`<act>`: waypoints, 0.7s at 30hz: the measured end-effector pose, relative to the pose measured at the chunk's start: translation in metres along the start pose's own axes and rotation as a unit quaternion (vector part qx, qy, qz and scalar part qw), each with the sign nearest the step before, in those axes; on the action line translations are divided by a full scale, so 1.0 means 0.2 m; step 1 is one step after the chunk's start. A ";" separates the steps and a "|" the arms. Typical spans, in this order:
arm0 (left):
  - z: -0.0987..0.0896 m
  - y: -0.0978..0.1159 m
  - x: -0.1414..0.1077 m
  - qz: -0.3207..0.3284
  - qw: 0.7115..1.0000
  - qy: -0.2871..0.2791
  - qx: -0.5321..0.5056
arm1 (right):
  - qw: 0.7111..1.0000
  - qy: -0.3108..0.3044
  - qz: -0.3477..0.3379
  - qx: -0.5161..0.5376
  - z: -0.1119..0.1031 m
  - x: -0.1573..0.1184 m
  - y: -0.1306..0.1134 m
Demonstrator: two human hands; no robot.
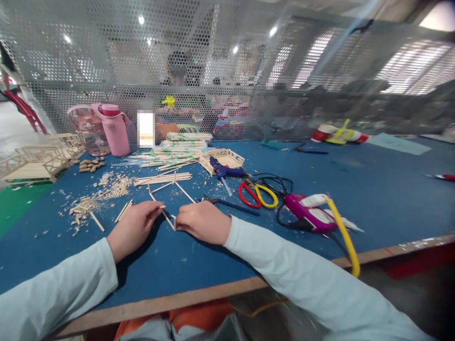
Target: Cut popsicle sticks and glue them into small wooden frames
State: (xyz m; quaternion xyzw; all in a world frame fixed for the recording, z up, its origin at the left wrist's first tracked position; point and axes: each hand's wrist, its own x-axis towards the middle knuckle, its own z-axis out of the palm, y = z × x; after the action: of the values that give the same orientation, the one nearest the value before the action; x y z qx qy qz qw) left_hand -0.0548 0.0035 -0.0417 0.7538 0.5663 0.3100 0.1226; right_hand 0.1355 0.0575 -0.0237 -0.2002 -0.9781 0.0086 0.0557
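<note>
Between my hands stands a small open frame of thin wooden sticks (184, 192), several-sided, just above or on the blue table. My left hand (137, 227) pinches the frame's near left side between thumb and fingertips. The fingers of my right hand (204, 221) are closed at its near right corner, where a short stick end sticks up. Right behind my right hand lies a tool with a dark blue handle (236, 206). Beyond the frame is a row of loose wooden sticks (165, 178).
Wood scraps (95, 196) lie left. A blue glue gun (227, 169) rests by a stick tray (232, 158); scissors (261, 195) and a purple-and-white object (313, 213) lie right. Behind stand a pink bottle (116, 132), stick bundles (181, 149) and a mesh screen (241, 61). Stick models (39, 163) stand left.
</note>
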 end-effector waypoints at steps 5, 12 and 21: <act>-0.01 0.03 0.10 -0.072 0.991 0.068 -0.094 | 0.998 0.041 0.024 0.047 -0.04 0.00 0.02; 0.00 0.12 0.05 -0.088 0.951 0.122 -0.268 | 0.928 0.249 0.089 0.262 -0.10 -0.02 -0.04; -0.04 0.21 -0.01 0.060 0.975 0.133 -0.165 | 0.882 0.267 0.096 0.377 -0.07 0.03 -0.10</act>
State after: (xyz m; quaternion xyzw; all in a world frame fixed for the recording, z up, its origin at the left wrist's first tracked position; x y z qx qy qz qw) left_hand -0.0279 -0.0144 -0.0135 0.7079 0.4719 0.5037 0.1499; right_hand 0.1247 0.0410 -0.0076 -0.2521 -0.8252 0.3279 0.3848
